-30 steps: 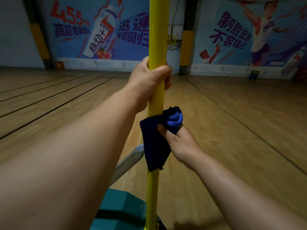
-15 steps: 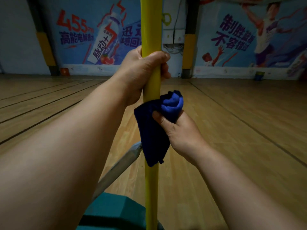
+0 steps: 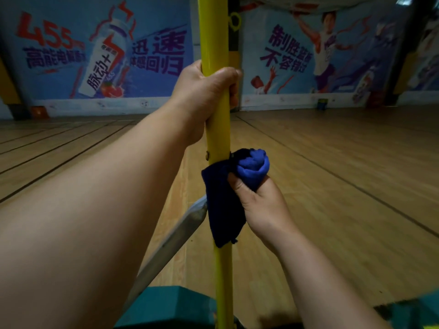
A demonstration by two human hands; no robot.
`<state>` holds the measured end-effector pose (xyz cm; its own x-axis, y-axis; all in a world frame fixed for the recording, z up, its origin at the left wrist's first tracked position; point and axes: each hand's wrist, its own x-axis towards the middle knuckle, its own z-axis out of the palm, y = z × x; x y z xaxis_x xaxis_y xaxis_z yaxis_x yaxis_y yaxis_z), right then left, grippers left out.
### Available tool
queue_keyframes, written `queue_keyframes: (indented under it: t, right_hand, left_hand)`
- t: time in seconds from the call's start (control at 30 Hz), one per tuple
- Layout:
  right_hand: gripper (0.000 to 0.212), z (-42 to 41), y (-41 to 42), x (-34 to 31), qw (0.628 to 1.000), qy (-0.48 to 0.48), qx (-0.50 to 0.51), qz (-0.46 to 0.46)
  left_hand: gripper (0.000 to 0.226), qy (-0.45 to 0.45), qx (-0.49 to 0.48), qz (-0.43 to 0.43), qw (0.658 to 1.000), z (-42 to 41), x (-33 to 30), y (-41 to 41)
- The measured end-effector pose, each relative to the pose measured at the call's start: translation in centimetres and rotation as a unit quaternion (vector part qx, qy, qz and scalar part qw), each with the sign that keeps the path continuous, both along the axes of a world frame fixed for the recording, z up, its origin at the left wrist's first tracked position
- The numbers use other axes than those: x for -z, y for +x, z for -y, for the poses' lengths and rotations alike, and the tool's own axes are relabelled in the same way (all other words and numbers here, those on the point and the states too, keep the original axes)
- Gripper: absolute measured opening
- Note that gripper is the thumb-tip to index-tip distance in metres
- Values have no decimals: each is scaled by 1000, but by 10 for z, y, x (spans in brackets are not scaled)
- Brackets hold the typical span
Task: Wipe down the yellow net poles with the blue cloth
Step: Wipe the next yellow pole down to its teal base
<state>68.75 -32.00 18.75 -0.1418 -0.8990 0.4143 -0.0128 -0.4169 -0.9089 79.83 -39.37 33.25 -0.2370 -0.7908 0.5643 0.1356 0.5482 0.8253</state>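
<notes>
Cloth (image 3: 225,205), dark blue, wraps the yellow pole (image 3: 217,129) a little below the upper grip, one bunched end poking up above the thumb of the right hand (image 3: 259,200), whose fingers curl round the cloth and press it against the pole's right side. Higher up, the left hand (image 3: 204,98) clamps the bare pole, thumb across the front, arm stretched forward from the lower left. Behind the pole a grey metal brace (image 3: 166,245) slants down toward a teal base (image 3: 166,305) on the wooden floor (image 3: 344,186).
</notes>
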Motion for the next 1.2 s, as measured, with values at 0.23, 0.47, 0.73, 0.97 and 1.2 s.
queue_keyframes:
  t: [0.23,0.47,0.73,0.97,1.2]
  right_hand:
    - [11,3,4,-23,996,-71,32,36]
    - [44,13,-1,3,999,-29,20,31]
    - [32,2,-21,53,995,57,-46,-68]
    - [38,3,-11,35,998,40,-27,-51]
    - [41,8,2,19,1000,6,-12,-8]
  left_hand:
    - [18,18,1,-8,1000,-4,-1,1]
    - [20,23,8,-22,999,-3,1,-2]
    - [23,-2,3,-25,1000,-1,7,-4]
    - [29,-24,-17,-1,1000,-3,13,-3]
    - [19,14,-3,16,1000,-9,33,1]
